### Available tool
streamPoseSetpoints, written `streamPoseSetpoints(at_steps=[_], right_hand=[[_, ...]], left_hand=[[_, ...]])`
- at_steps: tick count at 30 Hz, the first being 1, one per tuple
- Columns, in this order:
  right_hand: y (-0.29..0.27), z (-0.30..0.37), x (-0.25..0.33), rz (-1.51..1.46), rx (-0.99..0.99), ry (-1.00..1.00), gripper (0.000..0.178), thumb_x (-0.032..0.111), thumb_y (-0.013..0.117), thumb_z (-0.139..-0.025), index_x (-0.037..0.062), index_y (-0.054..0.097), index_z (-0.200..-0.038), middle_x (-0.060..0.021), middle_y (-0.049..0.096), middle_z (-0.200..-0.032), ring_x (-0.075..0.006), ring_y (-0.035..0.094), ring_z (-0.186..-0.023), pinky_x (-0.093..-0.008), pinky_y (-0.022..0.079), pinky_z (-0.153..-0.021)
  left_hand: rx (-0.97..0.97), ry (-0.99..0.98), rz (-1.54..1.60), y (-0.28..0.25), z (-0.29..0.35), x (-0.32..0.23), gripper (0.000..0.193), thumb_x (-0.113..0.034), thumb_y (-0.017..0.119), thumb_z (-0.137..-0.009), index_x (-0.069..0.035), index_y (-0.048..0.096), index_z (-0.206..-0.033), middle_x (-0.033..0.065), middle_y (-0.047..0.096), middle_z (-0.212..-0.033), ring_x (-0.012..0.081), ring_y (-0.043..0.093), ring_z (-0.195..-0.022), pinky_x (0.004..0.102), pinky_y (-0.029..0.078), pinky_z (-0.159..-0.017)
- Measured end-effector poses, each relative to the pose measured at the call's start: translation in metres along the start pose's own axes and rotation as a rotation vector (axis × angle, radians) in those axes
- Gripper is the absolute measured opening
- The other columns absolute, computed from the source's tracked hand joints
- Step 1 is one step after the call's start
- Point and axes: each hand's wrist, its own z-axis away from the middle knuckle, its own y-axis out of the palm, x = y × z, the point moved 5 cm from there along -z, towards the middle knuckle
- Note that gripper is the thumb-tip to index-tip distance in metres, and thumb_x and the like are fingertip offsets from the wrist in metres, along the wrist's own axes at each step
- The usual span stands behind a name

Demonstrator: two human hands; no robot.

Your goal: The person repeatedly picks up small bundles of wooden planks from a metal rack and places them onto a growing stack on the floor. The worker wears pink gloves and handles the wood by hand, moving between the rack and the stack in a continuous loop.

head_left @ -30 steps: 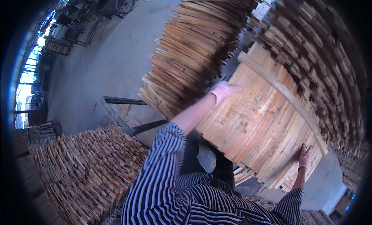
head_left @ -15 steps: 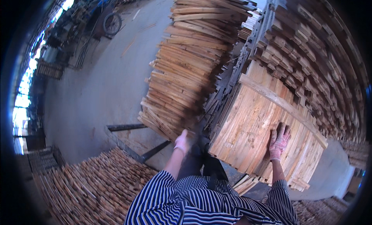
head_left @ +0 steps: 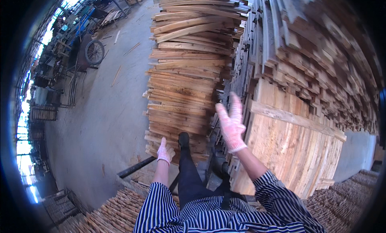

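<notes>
A long pile of loose wooden slats point(head_left: 185, 88) stretches ahead of the person, its near end by the gloved left hand point(head_left: 165, 152), whose fingers look partly curled; I cannot tell whether they touch wood. Right of the pile, the gloved right hand point(head_left: 232, 128) spreads its fingers wide, empty, beside a stack of pale boards point(head_left: 289, 140).

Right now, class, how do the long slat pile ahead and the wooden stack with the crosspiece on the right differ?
The slat pile looks browner, the wooden stack paler. The slat pile's pieces run mostly across the view, the wooden stack's mostly near to far. The slat pile's ends are ragged, while the wooden stack's slats lie neatly beneath a crosspiece. Both consist of narrow wooden pieces.
</notes>
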Motion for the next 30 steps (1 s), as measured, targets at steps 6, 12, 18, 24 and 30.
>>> streamPoseSetpoints(at_steps=[6, 12, 18, 24, 30], right_hand=[[0.114, -0.086, -0.229, 0.435, 0.129, 0.556, 0.094, 0.061, 0.064, -0.088, 0.0029, 0.031, -0.156, -0.0278, 0.032, -0.159, -0.0406, 0.035, -0.146, -0.0438, 0.034, -0.117], [0.144, -0.211, -0.438, 0.221, 0.4, 0.442, 0.071, 0.042, 0.045, -0.105, -0.0046, 0.026, -0.155, -0.0269, 0.033, -0.158, -0.0379, 0.036, -0.146, -0.0432, 0.035, -0.118], [0.206, -0.22, -0.435, -0.357, 0.336, 0.668, 0.052, 0.018, 0.042, -0.108, -0.0015, 0.032, -0.156, -0.0174, 0.035, -0.159, -0.0327, 0.036, -0.145, -0.0447, 0.028, -0.121], [0.19, -0.159, -0.424, -0.34, 0.348, 0.712, 0.073, 0.057, 0.066, -0.091, 0.0041, 0.058, -0.14, -0.0155, 0.059, -0.142, -0.0293, 0.049, -0.136, -0.0385, 0.033, -0.119], [0.174, -0.042, -0.393, 0.073, 0.49, 0.956, 0.121, 0.056, 0.089, -0.067, -0.0095, 0.031, -0.151, -0.029, 0.051, -0.144, -0.0381, 0.048, -0.137, -0.0399, 0.036, -0.118]], left_hand=[[-0.204, 0.356, 1.945, -0.195, -0.076, -0.053, 0.124, -0.08, 0.06, -0.082, 0.0, 0.007, -0.161, 0.0278, 0.005, -0.167, 0.0409, 0.01, -0.155, 0.0548, 0.015, -0.123], [0.092, 0.402, 2.06, -0.301, -0.185, -0.135, 0.118, -0.085, 0.055, -0.081, -0.013, 0.012, -0.163, 0.0186, 0.003, -0.169, 0.0404, 0.002, -0.155, 0.0627, 0.003, -0.121], [-0.101, 0.326, 2.137, -0.288, -0.234, -0.094, 0.104, -0.08, 0.055, -0.085, -0.016, 0.026, -0.161, 0.0079, 0.027, -0.166, 0.0328, 0.024, -0.151, 0.0602, 0.015, -0.121], [-0.234, 0.361, 2.163, -0.27, -0.221, -0.09, 0.108, -0.083, 0.058, -0.081, -0.018, 0.025, -0.161, 0.0109, 0.028, -0.164, 0.0317, 0.025, -0.151, 0.0621, 0.019, -0.121], [-0.147, 0.555, 2.218, -0.193, -0.205, -0.046, 0.099, -0.073, 0.059, -0.088, -0.012, 0.026, -0.159, 0.0125, 0.037, -0.158, 0.0321, 0.038, -0.144, 0.0485, 0.035, -0.118]])
